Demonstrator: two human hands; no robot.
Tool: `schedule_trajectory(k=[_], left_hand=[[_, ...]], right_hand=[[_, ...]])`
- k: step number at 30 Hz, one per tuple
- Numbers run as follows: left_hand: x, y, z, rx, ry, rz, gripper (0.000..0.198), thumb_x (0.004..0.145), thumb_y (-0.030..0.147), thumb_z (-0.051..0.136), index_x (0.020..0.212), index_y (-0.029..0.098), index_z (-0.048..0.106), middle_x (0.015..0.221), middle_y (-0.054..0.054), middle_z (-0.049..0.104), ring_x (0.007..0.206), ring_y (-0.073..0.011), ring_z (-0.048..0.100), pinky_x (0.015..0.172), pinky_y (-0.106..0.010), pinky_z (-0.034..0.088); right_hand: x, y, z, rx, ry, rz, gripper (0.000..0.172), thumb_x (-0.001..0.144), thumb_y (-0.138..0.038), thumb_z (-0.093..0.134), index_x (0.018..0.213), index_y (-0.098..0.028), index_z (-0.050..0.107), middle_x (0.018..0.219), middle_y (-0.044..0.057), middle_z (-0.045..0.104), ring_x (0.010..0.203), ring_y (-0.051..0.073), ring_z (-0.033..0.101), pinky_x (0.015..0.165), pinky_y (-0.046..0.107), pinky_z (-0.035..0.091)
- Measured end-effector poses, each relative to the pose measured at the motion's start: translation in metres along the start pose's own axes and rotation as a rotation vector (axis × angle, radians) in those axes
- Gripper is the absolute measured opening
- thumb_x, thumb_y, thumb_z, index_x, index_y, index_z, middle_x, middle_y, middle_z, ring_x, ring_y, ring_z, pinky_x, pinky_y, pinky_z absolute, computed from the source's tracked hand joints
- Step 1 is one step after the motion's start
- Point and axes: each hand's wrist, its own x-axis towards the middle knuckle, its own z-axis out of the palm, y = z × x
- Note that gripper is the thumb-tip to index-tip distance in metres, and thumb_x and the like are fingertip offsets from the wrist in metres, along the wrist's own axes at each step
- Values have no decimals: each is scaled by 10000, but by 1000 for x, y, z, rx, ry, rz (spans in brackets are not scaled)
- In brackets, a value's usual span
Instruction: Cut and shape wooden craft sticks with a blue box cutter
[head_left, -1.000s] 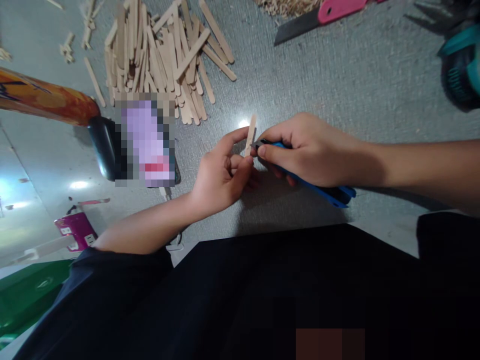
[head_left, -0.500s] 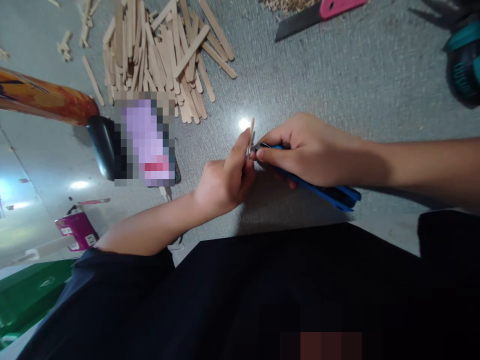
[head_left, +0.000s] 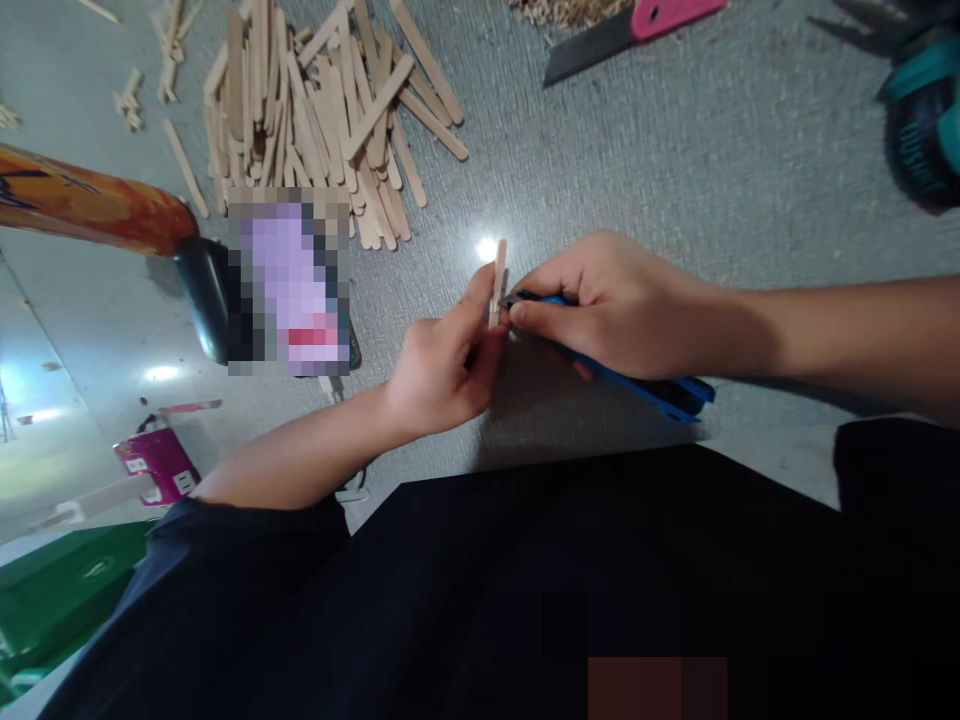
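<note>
My left hand (head_left: 448,360) is closed on a short wooden stick (head_left: 497,277), pinching its lower end so it stands nearly upright above the grey floor. My right hand (head_left: 611,305) is wrapped round a blue-handled cutting tool (head_left: 660,388). The tool's dark tip touches the stick just above my left fingertips. The blue handles stick out behind my right palm toward the lower right.
A heap of wooden sticks (head_left: 322,110) lies at the upper left, with loose pieces beside it. A pink-handled blade (head_left: 630,28) lies at the top. A teal and black tool (head_left: 926,125) sits at the far right. A blurred patch (head_left: 289,280), a magenta box (head_left: 154,462) and a green object (head_left: 60,590) lie on the left.
My left fingers curled tighter round the stick, and the stick turned from a slight lean to nearly upright. My right hand with the tool stayed almost in place.
</note>
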Motion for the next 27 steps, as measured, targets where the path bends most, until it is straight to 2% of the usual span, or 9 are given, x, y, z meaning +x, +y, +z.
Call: schedule_trajectory(k=[3, 5, 9, 13, 20, 23, 27], left_hand=[[0, 6, -3, -172, -49, -142, 588, 1258, 425, 450, 1826, 297, 365, 731, 40, 732, 502, -104, 660, 500, -225, 543], [-1, 9, -5, -304, -88, -242, 587, 1265, 467, 446, 1828, 337, 342, 733, 47, 739, 457, -98, 650, 452, -211, 540], [-2, 10, -5, -469, -105, -295, 572, 1264, 482, 470, 1817, 392, 353, 791, 45, 779, 428, -89, 664, 404, -179, 529], [-2, 8, -7, -502, -122, -336, 633, 1247, 575, 487, 1831, 402, 317, 791, 46, 781, 432, -109, 686, 401, -203, 559], [0, 13, -13, -544, -187, -484, 756, 1204, 701, 518, 1856, 380, 313, 786, 20, 800, 452, -142, 707, 405, -253, 580], [1, 14, -13, -542, -177, -482, 746, 1199, 697, 540, 1846, 382, 342, 789, 24, 803, 450, -139, 706, 414, -251, 577], [1, 12, -12, -515, -134, -464, 693, 1216, 653, 525, 1832, 375, 371, 811, 15, 821, 484, -142, 726, 445, -261, 602]], right_hand=[[0, 0, -2, 67, -21, -47, 506, 1142, -258, 715, 647, -206, 623, 549, -5, 637, 454, 111, 570, 481, 290, 372], [0, 1, -3, 135, -49, -72, 488, 1150, -293, 721, 677, -197, 651, 584, -3, 664, 463, 101, 583, 465, 268, 378], [1, 7, -6, 244, -85, -106, 416, 1154, -354, 747, 777, -180, 727, 628, -15, 695, 467, 89, 593, 437, 232, 376], [2, 8, -10, 243, -125, -99, 343, 1150, -341, 748, 849, -179, 784, 653, -14, 716, 475, 101, 608, 435, 233, 403], [4, 10, -14, 224, -161, -153, 336, 1149, -381, 757, 872, -200, 817, 656, -27, 717, 487, 96, 603, 443, 225, 419], [4, 10, -13, 226, -164, -149, 332, 1152, -377, 749, 881, -199, 821, 655, -26, 714, 485, 97, 600, 440, 227, 418], [2, 8, -9, 219, -96, -109, 341, 1164, -327, 710, 866, -190, 800, 667, -18, 722, 495, 106, 627, 450, 235, 437]])
